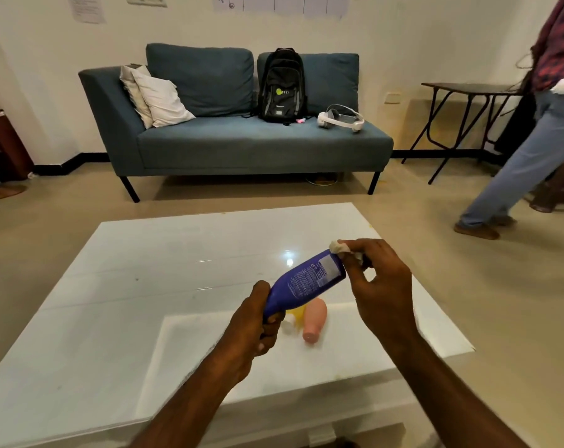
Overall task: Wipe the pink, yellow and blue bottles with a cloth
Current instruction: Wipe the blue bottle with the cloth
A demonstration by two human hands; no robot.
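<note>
My left hand [258,324] grips the neck end of the blue bottle [303,282], holding it tilted above the white table [128,286], its base pointing up and to the right. My right hand [377,286] pinches a small whitish cloth [340,247] against the bottle's base. Below the blue bottle, the pink bottle [313,320] lies on its side on the table. Just left of it the yellow bottle [296,313] lies mostly hidden behind the blue bottle and my left hand.
A blue sofa [235,140] stands beyond the table, with pillows, a black backpack [282,85] and a white headset [340,118] on it. At the right a person [533,124] in jeans walks beside a dark folding table [468,105].
</note>
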